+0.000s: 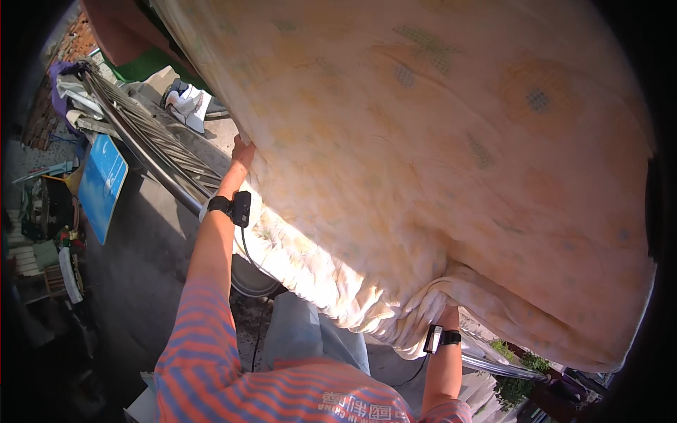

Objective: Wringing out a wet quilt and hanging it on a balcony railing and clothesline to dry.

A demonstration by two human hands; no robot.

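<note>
A large pale quilt (370, 158) with a faded flower print spreads before me, raised and lit from one side. My left hand (244, 152) grips its left edge, arm stretched forward. Lower right, my right hand (449, 316) reaches into bunched folds of the quilt, which hide its fingers. The near part of the quilt lies gathered over a metal railing (177, 193), with a strip of bright sun across it. A black strap with a small device sits on each wrist.
White and dark cloth (188, 103) lies on a ledge beyond the railing. To the left are a blue board (103, 185), purple fabric (61, 84) and scattered household items on lower ground. Green plants (510, 370) grow at the lower right. A round metal vessel (254, 277) stands near my legs.
</note>
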